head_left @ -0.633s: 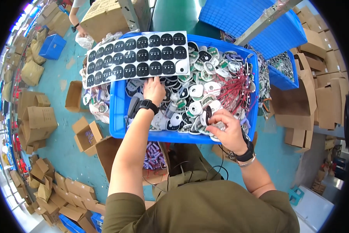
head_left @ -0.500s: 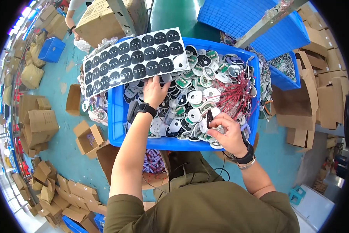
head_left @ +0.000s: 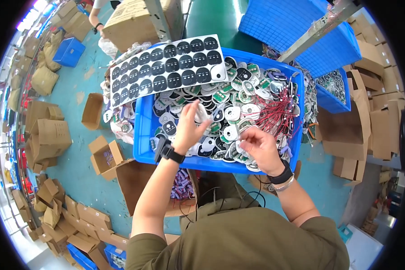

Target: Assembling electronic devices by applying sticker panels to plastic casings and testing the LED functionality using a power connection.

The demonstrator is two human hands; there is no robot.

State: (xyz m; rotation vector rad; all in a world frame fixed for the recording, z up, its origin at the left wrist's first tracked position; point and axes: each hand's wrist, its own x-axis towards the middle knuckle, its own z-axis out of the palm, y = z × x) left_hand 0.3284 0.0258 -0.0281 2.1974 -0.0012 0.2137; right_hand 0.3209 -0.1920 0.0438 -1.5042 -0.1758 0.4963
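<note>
In front of me a blue crate is heaped with round white casings, black-faced discs and green circuit boards. Over the left of the heap, my left hand has its thumb and fingers around a slightly blurred white round casing. At the right front, my right hand is pinched close above the pile; what is between its fingertips is too small to make out. A white sheet with rows of black rounded stickers lies across the crate's far left side, one place on it showing white.
Red wires tangle over the heap's right side. A metal post slants beside a blue crate at the far right. An open carton with purple cylinders stands below the crate. Another person's arm shows far left.
My left hand has come back from the sheet's near edge with a white casing in its fingers. The black piece in my right hand no longer shows. The view has shifted slightly.
</note>
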